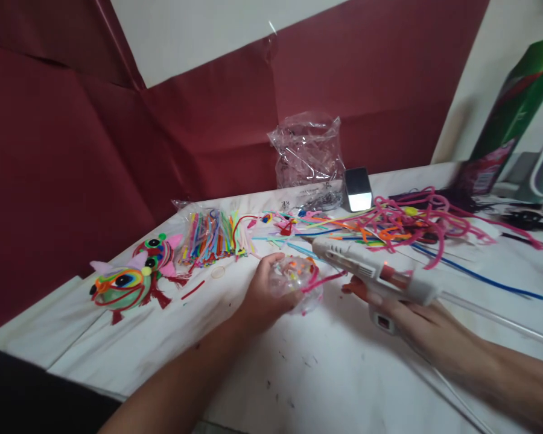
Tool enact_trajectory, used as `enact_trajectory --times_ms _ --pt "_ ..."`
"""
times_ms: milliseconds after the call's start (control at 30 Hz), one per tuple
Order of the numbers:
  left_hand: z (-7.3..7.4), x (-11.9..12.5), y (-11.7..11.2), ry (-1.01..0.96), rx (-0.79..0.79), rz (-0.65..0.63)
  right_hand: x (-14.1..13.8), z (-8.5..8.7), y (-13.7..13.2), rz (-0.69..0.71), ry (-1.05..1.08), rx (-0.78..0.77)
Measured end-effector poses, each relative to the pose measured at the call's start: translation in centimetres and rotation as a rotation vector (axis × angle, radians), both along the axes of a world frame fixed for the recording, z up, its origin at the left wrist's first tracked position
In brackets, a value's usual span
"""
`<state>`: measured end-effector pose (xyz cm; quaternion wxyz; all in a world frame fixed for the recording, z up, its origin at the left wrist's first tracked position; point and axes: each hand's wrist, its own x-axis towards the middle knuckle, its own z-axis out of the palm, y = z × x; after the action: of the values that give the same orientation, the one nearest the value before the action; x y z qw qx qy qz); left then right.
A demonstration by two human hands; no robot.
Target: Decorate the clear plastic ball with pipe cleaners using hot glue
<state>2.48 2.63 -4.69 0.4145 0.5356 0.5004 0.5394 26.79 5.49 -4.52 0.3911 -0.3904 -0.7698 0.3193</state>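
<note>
My left hand (pixel 265 295) is closed round a clear ball (pixel 298 280) decorated with coloured bits and a pink pipe cleaner. My right hand (pixel 405 313) grips a white hot glue gun (pixel 371 268), its nozzle pointing left, just above the ball. Both are held over a white table (pixel 326 374). The picture is slightly blurred by motion.
Two finished ball creatures (pixel 122 283) with big eyes lie at the left. A bag of coloured pipe cleaners (pixel 208 235) and a loose tangle of pink and orange pipe cleaners (pixel 411 220) lie behind. A crumpled clear plastic bag (pixel 308 150) and a small silver box (pixel 358 188) stand by the red wall.
</note>
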Motion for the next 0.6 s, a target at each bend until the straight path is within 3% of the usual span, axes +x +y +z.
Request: enact_trajectory --times_ms 167,400,500,600 --pt "0.0 -0.1 0.1 0.016 0.043 0.043 0.2 -0.8 -0.8 0.116 -0.049 -0.048" --pt "0.1 -0.7 0.3 0.069 0.173 0.084 0.8 -1.3 -0.7 0.032 -0.066 -0.067" --pt "0.0 -0.6 0.6 -0.072 0.13 0.1 1.0 -0.9 -0.5 0.017 -0.077 -0.127" --pt "-0.2 -0.6 1.1 -0.235 0.065 0.114 1.4 -1.0 -0.6 0.03 -0.111 -0.091"
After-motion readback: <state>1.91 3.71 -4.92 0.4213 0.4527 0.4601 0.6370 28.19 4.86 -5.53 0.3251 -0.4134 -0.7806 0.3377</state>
